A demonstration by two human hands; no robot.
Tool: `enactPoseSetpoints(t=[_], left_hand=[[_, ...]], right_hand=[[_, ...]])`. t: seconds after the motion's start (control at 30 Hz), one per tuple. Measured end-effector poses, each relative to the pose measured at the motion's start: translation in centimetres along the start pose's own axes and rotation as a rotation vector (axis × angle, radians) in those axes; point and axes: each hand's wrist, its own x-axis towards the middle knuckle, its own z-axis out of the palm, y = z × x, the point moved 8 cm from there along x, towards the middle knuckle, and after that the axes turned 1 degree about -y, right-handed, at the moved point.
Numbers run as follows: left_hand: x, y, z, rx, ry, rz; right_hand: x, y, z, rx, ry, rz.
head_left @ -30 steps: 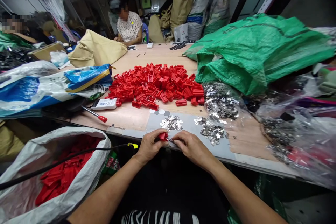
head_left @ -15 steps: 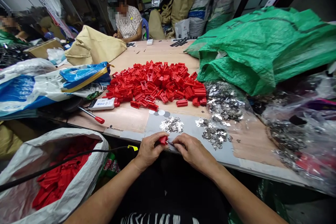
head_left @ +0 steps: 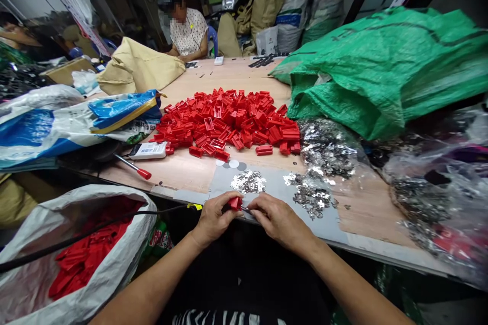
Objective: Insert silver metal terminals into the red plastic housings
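Between the thumb and fingers of my left hand [head_left: 214,217] is a small red plastic housing [head_left: 235,203]. My right hand [head_left: 275,218] pinches a thin, dark metal tool [head_left: 246,208] whose tip meets the right end of the housing; its exact kind is too small to make out. Both hands are at the table's front edge. Just beyond them, small shiny metal pieces [head_left: 248,182] lie on a grey sheet [head_left: 270,174], and a second heap of metal pieces [head_left: 313,197] is to the right. Farther back spreads a big pile of red plastic housings [head_left: 229,122].
A white sack [head_left: 147,228] holding red parts stands at the lower left, with a black cable [head_left: 163,211] across it. A red-handled tool [head_left: 143,173] lies on the left. At right are a green sack [head_left: 381,71] and clear bags [head_left: 430,203]. Across the table sits a person [head_left: 187,35].
The view has shifted slightly. Both hands keep their hold, with the tool tip still at the red housing's end. The person at the far left has moved an arm.
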Motion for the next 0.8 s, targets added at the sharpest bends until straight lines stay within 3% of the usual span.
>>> enactPoseSetpoints(t=[0.33, 0.63, 0.8], left_hand=[[0.2, 0.3, 0.0, -0.011, -0.074, 0.051], [0.2, 0.4, 0.2, 0.005, -0.042, 0.065], [0.3, 0.2, 0.2, 0.021, -0.024, 0.047]], right_hand=[[-0.4, -0.8, 0.5, -0.152, 0.018, 0.032], [0.4, -2.6, 0.7, -0.389, -0.013, -0.005], [0.8, -2.6, 0.3, -0.359, -0.014, -0.044]])
